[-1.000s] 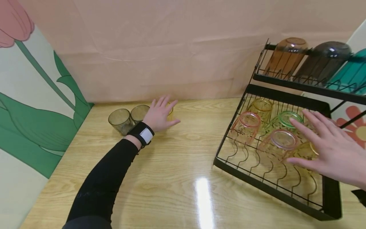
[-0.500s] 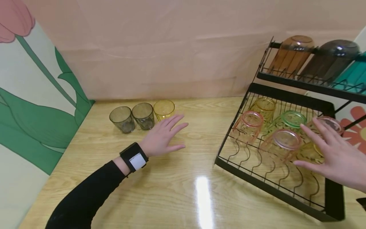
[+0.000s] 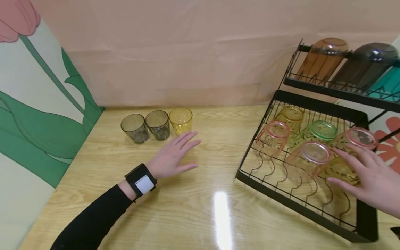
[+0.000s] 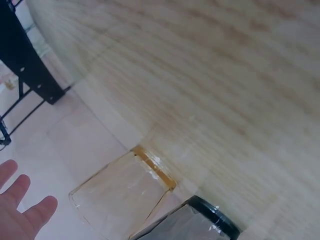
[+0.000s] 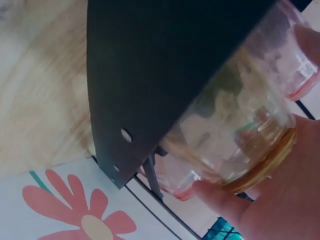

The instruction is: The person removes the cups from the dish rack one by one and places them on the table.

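My left hand [image 3: 170, 158] hovers over the table with fingers spread, holding nothing. Just beyond its fingertips a yellow glass [image 3: 181, 119] stands upright in a row with two smoky grey glasses [image 3: 157, 125]. The left wrist view shows the yellow glass [image 4: 125, 192] apart from the fingers. My right hand [image 3: 372, 177], its fingers spread, is at an upside-down yellow glass [image 3: 340, 171] on the rack's lower tier. In the right wrist view fingers lie around that glass [image 5: 235, 130]; whether they touch it is unclear. Part of this glass is hidden behind the hand.
A black wire rack [image 3: 293, 203] stands at right. Upside-down pink glasses [image 3: 273, 137], a green glass [image 3: 322, 131] and another yellow glass [image 3: 290, 118] crowd its lower tier. Amber [image 3: 323, 60], dark grey [image 3: 365, 66] and teal glasses [image 3: 387, 81] fill the upper tier.
My left hand has drawn back from the yellow glass toward the front of the table, uncovering it. My right hand has moved slightly right and down beside the rack's yellow glass.
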A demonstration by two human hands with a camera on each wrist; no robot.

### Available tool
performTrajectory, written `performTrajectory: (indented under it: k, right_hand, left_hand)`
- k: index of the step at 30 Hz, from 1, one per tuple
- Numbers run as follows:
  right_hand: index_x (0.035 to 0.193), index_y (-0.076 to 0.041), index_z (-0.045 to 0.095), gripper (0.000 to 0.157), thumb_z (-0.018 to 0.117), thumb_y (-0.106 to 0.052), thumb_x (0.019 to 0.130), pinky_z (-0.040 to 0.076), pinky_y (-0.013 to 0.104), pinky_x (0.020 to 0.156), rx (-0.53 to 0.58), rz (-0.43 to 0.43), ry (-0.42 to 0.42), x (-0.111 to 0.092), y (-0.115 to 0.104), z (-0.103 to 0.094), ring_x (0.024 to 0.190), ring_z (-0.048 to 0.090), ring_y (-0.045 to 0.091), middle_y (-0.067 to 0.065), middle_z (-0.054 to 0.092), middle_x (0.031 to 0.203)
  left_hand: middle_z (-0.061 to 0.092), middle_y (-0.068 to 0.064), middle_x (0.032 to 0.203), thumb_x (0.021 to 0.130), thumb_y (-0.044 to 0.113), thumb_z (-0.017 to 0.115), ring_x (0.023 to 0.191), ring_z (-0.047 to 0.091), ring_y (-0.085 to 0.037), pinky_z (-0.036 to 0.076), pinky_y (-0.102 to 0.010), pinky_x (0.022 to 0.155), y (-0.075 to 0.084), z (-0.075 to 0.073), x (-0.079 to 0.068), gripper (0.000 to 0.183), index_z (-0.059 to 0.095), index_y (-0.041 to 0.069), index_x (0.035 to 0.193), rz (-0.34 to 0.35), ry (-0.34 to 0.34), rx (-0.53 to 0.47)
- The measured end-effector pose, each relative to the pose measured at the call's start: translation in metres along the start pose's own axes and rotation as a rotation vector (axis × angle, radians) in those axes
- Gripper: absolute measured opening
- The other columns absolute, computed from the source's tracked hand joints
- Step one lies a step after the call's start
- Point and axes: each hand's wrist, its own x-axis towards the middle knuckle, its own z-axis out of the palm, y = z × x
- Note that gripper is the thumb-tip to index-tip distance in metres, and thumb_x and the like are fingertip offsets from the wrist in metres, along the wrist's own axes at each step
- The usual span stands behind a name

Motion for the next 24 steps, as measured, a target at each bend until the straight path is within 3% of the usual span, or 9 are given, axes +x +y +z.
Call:
performTrajectory:
  k: [4,9,13,15,18,24]
  right_hand:
    - [0.119,-0.001,0.047,0.083,0.075,-0.050,0.058,0.035,0.063,0.070,-0.021,-0.025,0.045,0.009,0.011,0.004,0.095,0.038,0.051,0.028,0.040,0.113]
    - [0.108,-0.002,0.049,0.077,0.077,-0.051,0.056,0.043,0.053,0.052,-0.023,0.037,-0.030,0.019,0.023,0.009,0.073,0.049,0.049,0.032,0.041,0.110]
    - [0.103,-0.006,0.047,0.070,0.074,-0.054,0.060,0.032,0.036,0.036,-0.046,0.058,-0.041,0.023,0.025,0.009,0.047,0.042,0.030,0.033,0.043,0.106]
    - [0.102,-0.007,0.047,0.067,0.073,-0.054,0.062,0.026,0.032,0.035,-0.061,0.050,-0.029,0.023,0.025,0.009,0.045,0.036,0.021,0.031,0.044,0.103]
    - [0.101,-0.007,0.047,0.063,0.071,-0.053,0.064,0.025,0.032,0.034,-0.068,0.043,-0.016,0.023,0.024,0.009,0.045,0.037,0.022,0.030,0.043,0.104]
    - [0.100,-0.008,0.046,0.061,0.068,-0.055,0.068,0.024,0.032,0.034,-0.082,0.045,-0.025,0.023,0.024,0.010,0.042,0.033,0.019,0.034,0.038,0.122]
  left_hand:
    - [0.013,-0.006,0.150,0.089,0.056,0.042,0.136,0.009,-0.020,0.014,-0.042,0.106,0.001,0.003,-0.002,0.069,0.024,0.017,0.143,-0.023,-0.003,-0.014]
    - [0.012,-0.004,0.151,0.089,0.055,0.043,0.135,0.012,-0.021,0.015,-0.040,0.106,0.004,0.007,-0.003,0.068,0.025,0.017,0.142,-0.018,-0.005,-0.036]
    - [0.013,-0.005,0.151,0.089,0.056,0.042,0.136,0.011,-0.020,0.012,-0.037,0.106,0.006,0.010,-0.003,0.068,0.026,0.016,0.142,-0.028,-0.012,-0.044]
    - [0.012,-0.004,0.151,0.089,0.056,0.042,0.135,0.012,-0.021,0.012,-0.037,0.106,0.008,0.010,-0.003,0.069,0.027,0.016,0.142,-0.032,-0.013,-0.049]
    - [0.012,-0.005,0.151,0.089,0.057,0.041,0.135,0.015,-0.023,0.014,-0.038,0.106,0.010,0.011,-0.003,0.069,0.027,0.016,0.142,-0.036,-0.014,-0.058]
    - [0.016,-0.008,0.150,0.089,0.058,0.040,0.134,0.017,-0.025,0.012,-0.037,0.106,0.012,0.011,-0.005,0.069,0.028,0.015,0.141,-0.046,-0.012,-0.060]
